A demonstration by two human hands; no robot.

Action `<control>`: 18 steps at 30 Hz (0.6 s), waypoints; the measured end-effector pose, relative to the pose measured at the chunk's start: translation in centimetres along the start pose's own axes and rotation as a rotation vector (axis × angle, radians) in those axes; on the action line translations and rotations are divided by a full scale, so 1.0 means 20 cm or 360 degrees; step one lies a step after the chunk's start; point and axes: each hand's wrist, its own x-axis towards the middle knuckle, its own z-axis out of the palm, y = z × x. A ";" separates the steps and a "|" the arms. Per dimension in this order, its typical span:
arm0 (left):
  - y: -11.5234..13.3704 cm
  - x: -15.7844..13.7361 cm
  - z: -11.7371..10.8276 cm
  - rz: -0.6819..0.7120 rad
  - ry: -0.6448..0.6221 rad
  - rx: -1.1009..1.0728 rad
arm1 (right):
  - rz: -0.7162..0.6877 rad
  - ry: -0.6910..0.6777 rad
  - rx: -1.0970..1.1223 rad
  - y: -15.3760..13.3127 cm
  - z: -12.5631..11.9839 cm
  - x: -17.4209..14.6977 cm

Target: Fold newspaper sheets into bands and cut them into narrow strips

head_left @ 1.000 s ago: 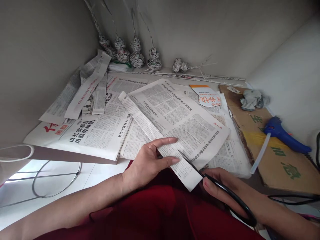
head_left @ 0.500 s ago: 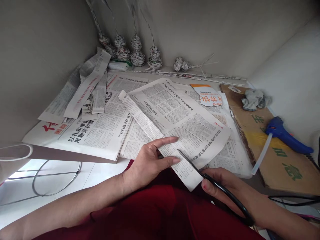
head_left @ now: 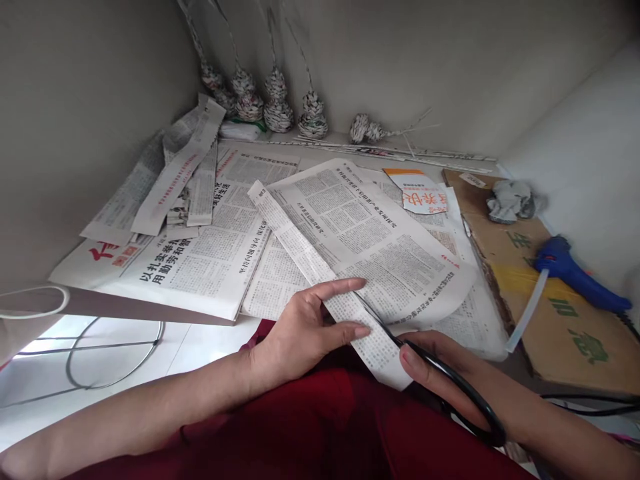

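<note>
My left hand (head_left: 305,327) pinches a newspaper sheet (head_left: 370,227) between thumb and forefinger, at a narrow strip (head_left: 300,243) along its near-left edge. In my right hand (head_left: 445,363) is a pair of scissors with black handles (head_left: 473,397). Its blades lie along the line between strip and sheet, tips close to my left forefinger; part of them is hidden by the paper. Beyond my left hand, strip and sheet still look joined. The strip's lower end hangs loose between my hands, over a dark red garment (head_left: 320,427).
Cut newspaper strips (head_left: 170,180) lie on folded newspapers (head_left: 210,267) at left. Several woven paper gourds (head_left: 277,107) stand along the wall beside thin paper rods (head_left: 390,153). To the right, a blue glue gun (head_left: 575,273) and a crumpled glove (head_left: 510,200) rest on cardboard (head_left: 525,267).
The sheet and both hands have shifted slightly right in view. The scissor blades have come closer together, and their tips now sit nearer my left forefinger.
</note>
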 end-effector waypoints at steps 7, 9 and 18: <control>-0.01 0.01 0.00 0.0015 0.0008 -0.0045 | 0.0230 -0.0082 0.0212 0.00 0.01 -0.01; -0.01 0.02 0.00 0.0029 0.0026 -0.0008 | 0.0218 -0.0110 0.0245 0.02 0.01 -0.01; 0.01 0.05 -0.04 0.0120 0.0196 -0.0007 | 0.0107 -0.0251 0.0199 0.11 -0.03 0.01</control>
